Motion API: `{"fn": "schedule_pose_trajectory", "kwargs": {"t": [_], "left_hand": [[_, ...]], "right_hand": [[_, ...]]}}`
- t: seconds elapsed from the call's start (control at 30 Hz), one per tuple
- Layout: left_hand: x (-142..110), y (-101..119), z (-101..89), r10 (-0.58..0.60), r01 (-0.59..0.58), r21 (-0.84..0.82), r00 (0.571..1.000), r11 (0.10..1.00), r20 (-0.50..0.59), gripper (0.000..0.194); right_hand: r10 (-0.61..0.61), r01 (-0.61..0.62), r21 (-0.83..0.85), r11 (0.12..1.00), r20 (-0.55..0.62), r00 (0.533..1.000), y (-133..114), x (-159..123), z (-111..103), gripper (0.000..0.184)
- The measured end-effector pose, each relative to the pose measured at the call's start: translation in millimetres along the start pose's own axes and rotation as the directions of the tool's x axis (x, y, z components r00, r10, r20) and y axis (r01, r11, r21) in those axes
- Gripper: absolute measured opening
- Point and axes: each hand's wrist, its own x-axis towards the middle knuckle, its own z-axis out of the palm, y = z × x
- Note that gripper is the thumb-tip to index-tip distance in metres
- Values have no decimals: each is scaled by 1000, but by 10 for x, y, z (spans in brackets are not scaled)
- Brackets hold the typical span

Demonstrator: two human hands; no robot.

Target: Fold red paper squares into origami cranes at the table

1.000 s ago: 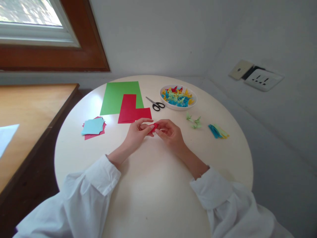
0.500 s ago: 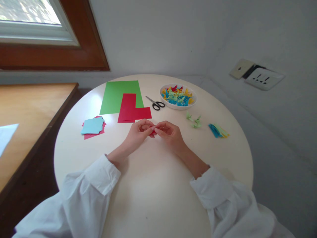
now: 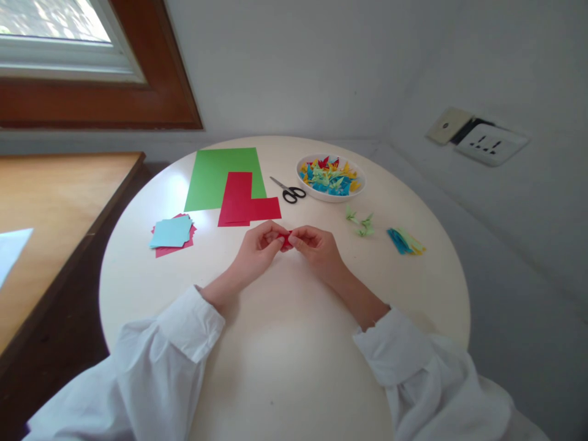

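A small piece of folded red paper [image 3: 286,239] is held up between my two hands over the middle of the white round table [image 3: 294,380]. My left hand [image 3: 261,245] pinches its left side between thumb and fingers. On the other side, my right hand [image 3: 316,246] grips it in the same way. Fingers cover most of the paper, so its exact shape is hidden. Just beyond my hands lie red paper sheets [image 3: 236,199], partly on top of a larger green sheet [image 3: 209,177].
Black-handled scissors [image 3: 289,193] lie beside a white oval dish [image 3: 331,197] of colourful paper cranes. Several pale green cranes [image 3: 365,225] and a bundle of folded papers [image 3: 406,241] sit to the right. At left is a stack of light blue and red squares [image 3: 171,233].
The thumbs have moved slightly apart, and more of the red paper shows between my hands. Nothing else on the table has moved.
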Motion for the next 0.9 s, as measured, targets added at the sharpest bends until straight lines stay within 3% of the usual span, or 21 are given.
{"fn": "schedule_pose_trajectory", "kwargs": {"t": [0.2, 0.47, 0.67, 0.9], "left_hand": [[-12, -25, 21, 24, -24, 22, 1000, 999, -8, 17], [23, -17, -14, 5, -5, -3, 999, 1000, -44, 6], [10, -27, -12, 35, -34, 17, 999, 999, -31, 6], [-19, -101, -4, 77, -74, 152, 997, 986, -17, 13]], "right_hand": [[-23, 22, -19, 1000, -35, 999, -4, 7, -4, 23], [-48, 47, 48, 998, 1, 999, 25, -10, 4, 22], [-70, 68, -47, 997, -23, 997, 13, -15, 5, 20], [-105, 90, -171, 981, -81, 991, 0, -29, 15, 10]]}}
